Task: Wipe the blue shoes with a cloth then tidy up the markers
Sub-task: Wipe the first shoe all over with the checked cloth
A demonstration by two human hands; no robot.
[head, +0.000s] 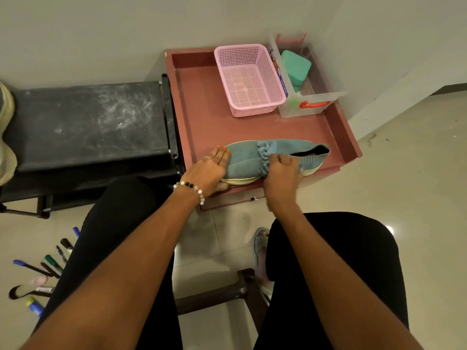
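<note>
Pale tiled floor and a plain wall surround a low reddish tabletop with a raised rim, set beside a scuffed black bench. A blue shoe lies on its side along the near edge of that tabletop, toe toward the bench, opening toward the right. The left hand rests flat on the toe, its fingers straight and pressed together, holding the shoe down. The right hand is curled into a fist, its fingers pinching a bunched blue cloth against the middle of the shoe's upper. A beaded bracelet circles the left wrist.

At the back of the tabletop stand a pink basket and, touching it on the right, a clear plastic box holding a green object. Markers lie scattered on the floor at lower left, beside the person's black-clad leg. A second bluish shoe shows on the floor between the knees, partly hidden.
</note>
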